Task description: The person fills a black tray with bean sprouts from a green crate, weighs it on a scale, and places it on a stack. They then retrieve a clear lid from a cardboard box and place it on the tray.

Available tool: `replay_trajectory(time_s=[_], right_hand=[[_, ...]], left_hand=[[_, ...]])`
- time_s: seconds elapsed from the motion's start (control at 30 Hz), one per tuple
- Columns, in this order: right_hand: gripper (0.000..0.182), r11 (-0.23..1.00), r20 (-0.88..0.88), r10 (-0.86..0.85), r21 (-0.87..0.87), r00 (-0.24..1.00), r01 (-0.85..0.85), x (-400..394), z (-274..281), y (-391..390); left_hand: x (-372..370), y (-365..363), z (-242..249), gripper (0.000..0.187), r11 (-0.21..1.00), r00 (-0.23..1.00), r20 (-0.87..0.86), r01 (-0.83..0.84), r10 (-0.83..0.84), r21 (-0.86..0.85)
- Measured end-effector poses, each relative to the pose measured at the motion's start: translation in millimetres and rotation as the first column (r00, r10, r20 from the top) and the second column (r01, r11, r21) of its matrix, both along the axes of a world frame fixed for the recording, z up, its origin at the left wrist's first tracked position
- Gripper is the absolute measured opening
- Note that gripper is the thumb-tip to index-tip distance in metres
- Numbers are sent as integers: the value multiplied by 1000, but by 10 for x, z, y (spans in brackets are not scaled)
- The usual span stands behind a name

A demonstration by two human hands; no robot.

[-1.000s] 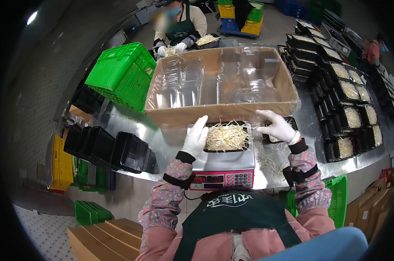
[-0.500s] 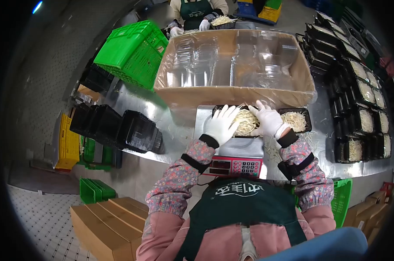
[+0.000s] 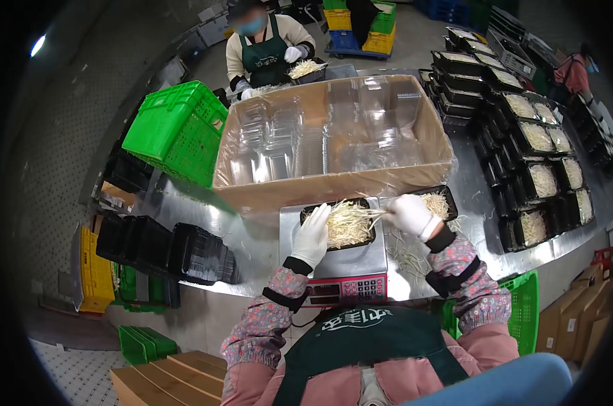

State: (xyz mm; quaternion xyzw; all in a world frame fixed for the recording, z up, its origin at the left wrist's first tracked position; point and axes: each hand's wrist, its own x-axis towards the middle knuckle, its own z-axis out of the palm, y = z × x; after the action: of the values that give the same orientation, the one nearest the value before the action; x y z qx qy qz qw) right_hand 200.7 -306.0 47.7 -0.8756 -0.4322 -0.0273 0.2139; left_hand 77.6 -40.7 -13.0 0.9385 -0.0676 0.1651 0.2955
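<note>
A black tray [image 3: 369, 237] heaped with pale bean sprouts [image 3: 347, 224] sits on the metal plate of a scale [image 3: 289, 223] with a red keypad panel. My gloved left hand [image 3: 312, 237] rests along the tray's left side, fingers stretched out and touching the sprouts. On the other side, my gloved right hand [image 3: 413, 216] pinches the ends of a few sprouts that stretch out over the tray's right rim. Partly behind that hand, a second black tray [image 3: 450, 196] of sprouts stands on the table, with loose sprouts [image 3: 409, 257] scattered in front of it.
A cardboard box [image 3: 333, 186] of clear plastic lids stands behind the scale. Stacked empty black trays [image 3: 195, 254] and a green crate [image 3: 174, 132] are at left. Rows of filled trays [image 3: 533, 179] line the right. Across the table, a co-worker [image 3: 266, 54] holds a tray of sprouts.
The camera view has shifted, showing more of the co-worker. My right hand has moved from atop the sprouts to beyond the tray's right rim, drawing strands out. My left hand has slid to the tray's left side.
</note>
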Motion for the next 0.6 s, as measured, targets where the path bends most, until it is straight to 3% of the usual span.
replay_trajectory(time_s=[0.07,0.2,0.3,0.33,0.4,0.43,0.5,0.53,0.6], right_hand=[[18,996,-45,-42,72,998,45,167,55,-330],[19,970,-134,-221,73,966,232,392,-200,-907],[38,863,-88,-361,-408,928,297,411,-416,-1132],[38,863,-86,-362,-406,928,299,403,-433,-1110],[55,961,35,-248,-117,968,250,326,-424,-926],[64,971,-59,-239,-26,969,238,278,-336,-735],[64,977,8,-110,187,994,107,174,-253,-250],[67,978,51,-64,202,997,53,137,-311,-1],[72,987,17,67,145,998,-68,-67,-307,379]], left_hand=[[-41,49,48,52,991,996,87,16,-5,-132],[-294,269,193,55,952,994,32,-94,108,-291],[-464,507,79,54,978,989,-23,-147,145,-148],[-487,512,35,54,978,989,-20,-145,144,-147],[-489,511,-10,64,977,985,-87,-162,151,-137],[-444,449,53,64,979,986,-87,-153,142,-134],[-262,198,294,83,981,997,1,-79,80,177],[-148,100,365,100,975,996,-74,-27,44,220],[50,-100,387,98,948,995,-97,66,-37,313]])
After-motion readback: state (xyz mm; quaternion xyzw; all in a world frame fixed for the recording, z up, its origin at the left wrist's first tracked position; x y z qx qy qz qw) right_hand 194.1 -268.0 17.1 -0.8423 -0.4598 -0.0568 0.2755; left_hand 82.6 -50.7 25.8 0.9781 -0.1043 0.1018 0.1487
